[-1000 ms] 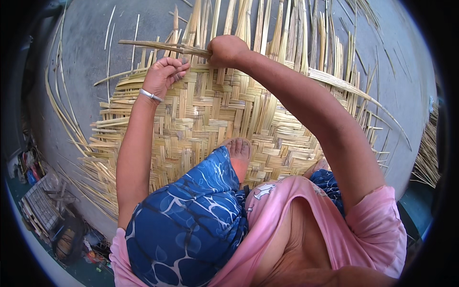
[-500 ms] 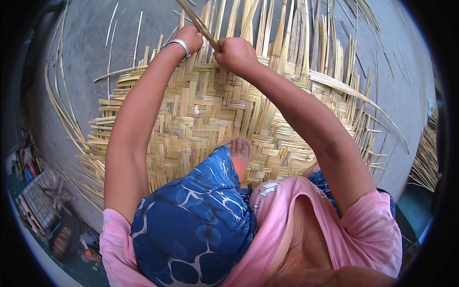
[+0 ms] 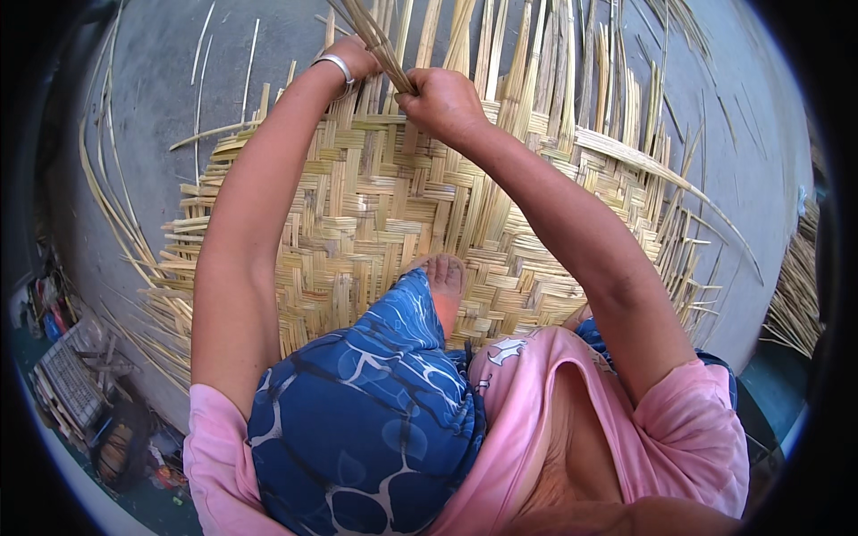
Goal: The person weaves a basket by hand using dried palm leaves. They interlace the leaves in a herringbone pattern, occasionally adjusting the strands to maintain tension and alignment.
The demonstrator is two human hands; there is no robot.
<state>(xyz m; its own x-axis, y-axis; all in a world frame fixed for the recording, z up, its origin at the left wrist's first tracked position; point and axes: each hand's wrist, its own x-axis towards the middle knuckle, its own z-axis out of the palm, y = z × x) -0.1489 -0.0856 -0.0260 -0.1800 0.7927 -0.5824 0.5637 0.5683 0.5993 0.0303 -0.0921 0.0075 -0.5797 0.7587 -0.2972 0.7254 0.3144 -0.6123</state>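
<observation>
A flat mat [image 3: 357, 223] woven from split straw-coloured strips lies on the floor, its loose ends fanning out at the far side. Over that far edge, my right hand [image 3: 444, 100] is wrapped round a bundle of thin strips [image 3: 375, 40], which slants up and left out of view. My left hand [image 3: 356, 59], with a silver bracelet at the wrist, is closed just left of the bundle, low over the loose ends. Its fingertips are hidden, so what it grips cannot be made out. My bare foot [image 3: 444, 279] rests on the mat's near part.
Long loose strips [image 3: 105, 152] curve along the left on the grey floor [image 3: 152, 89]. One wide strip [image 3: 643, 163] lies across the mat's right side. A heap of thin stalks [image 3: 794, 286] stands at the far right; assorted clutter [image 3: 76, 384] lies lower left.
The upper part of the bundle now looks thicker and sits slightly lower. My left hand has shifted a little, and my right grip has turned slightly on the bundle.
</observation>
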